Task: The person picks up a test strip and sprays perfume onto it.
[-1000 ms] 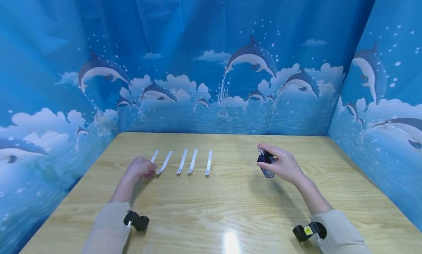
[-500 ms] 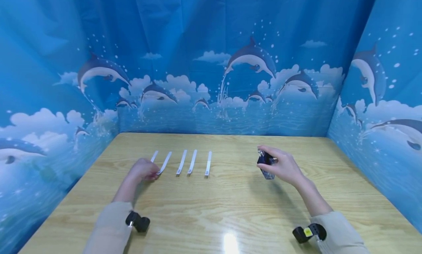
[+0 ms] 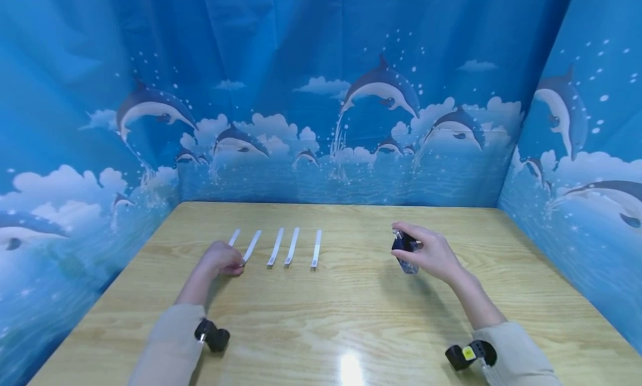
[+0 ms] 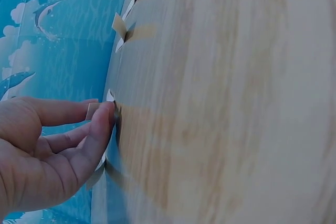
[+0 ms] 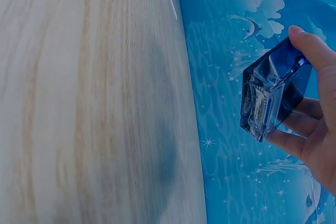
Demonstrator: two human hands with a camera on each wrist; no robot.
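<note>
Overhead, right hand point(image 3: 431, 255) grips a dark glass bottle point(image 3: 404, 249); left hand point(image 3: 223, 259) pinches a paper strip point(image 3: 249, 248)

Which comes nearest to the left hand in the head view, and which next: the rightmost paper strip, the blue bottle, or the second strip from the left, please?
1. Second strip from the left: its near end lies at the left hand.
2. Rightmost strip: farther right in the row.
3. Blue bottle: far right, held in the right hand.

Left hand point(image 3: 222, 258) low, fingers pinched; right hand point(image 3: 427, 253) raised, fingers curled
</note>
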